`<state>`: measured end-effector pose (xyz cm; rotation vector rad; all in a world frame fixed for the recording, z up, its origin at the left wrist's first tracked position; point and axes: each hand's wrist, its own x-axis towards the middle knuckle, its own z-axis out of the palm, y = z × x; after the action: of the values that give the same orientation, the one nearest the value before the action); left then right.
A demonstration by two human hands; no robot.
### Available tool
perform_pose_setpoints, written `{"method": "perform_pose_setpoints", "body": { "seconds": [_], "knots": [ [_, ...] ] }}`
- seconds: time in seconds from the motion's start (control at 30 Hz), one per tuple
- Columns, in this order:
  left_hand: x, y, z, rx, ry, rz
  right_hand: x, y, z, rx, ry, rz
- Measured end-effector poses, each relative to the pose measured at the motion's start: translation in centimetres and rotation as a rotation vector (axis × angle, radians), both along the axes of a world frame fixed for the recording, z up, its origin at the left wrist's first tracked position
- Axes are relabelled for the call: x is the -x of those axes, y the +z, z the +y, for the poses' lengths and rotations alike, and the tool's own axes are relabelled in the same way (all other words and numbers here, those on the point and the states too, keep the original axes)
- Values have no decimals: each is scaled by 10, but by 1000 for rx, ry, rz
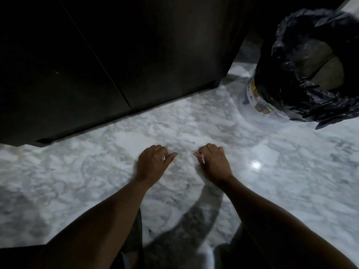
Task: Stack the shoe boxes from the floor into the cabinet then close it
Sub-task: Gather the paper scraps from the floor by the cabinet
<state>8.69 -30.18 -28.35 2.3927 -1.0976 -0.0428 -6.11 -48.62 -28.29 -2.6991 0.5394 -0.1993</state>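
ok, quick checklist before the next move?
1. cabinet closed: ok, both doors look shut.
2. boxes stacked inside: cannot tell, the doors hide them.
3. floor free of boxes: ok in view; beyond the frame cannot tell.
4. left hand empty: ok, fingers curled, holding nothing.
5. right hand empty: ok, same.
6. bin clear of the cabinet: ok, stands apart off its right corner.

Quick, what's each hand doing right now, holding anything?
Left hand: closed, fingers curled, holding nothing.
Right hand: closed, fingers curled, holding nothing.
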Motion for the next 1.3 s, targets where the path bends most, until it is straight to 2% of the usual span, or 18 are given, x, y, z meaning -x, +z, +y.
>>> {"method": "perform_pose_setpoints", "body": {
  "seconds": [0.2,0.33,0.5,0.6,0.7,0.77,0.87,1.0,1.13,1.3],
  "knots": [
    [49,14,11,18,170,291,39,12,70,-341,-288,72],
    [82,32,14,4,165,379,63,46,88,-499,-500,-65],
    [70,103,-45,141,173,402,39,146,13,-343,-537,-323],
    [51,169,-104,294,143,368,23,226,-50,-146,-460,-477],
    [41,234,-167,421,80,296,19,289,-108,-49,-466,-533],
    [41,270,-209,527,54,249,23,313,-142,-64,-492,-536],
    [47,301,-264,632,33,266,25,320,-180,-189,-533,-571],
    [56,301,-321,673,68,362,19,296,-210,-392,-654,-682],
    [65,290,-357,573,104,471,20,276,-229,-474,-726,-717],
    [69,271,-383,427,-19,572,21,268,-248,-591,-742,-683]
  ]
}}
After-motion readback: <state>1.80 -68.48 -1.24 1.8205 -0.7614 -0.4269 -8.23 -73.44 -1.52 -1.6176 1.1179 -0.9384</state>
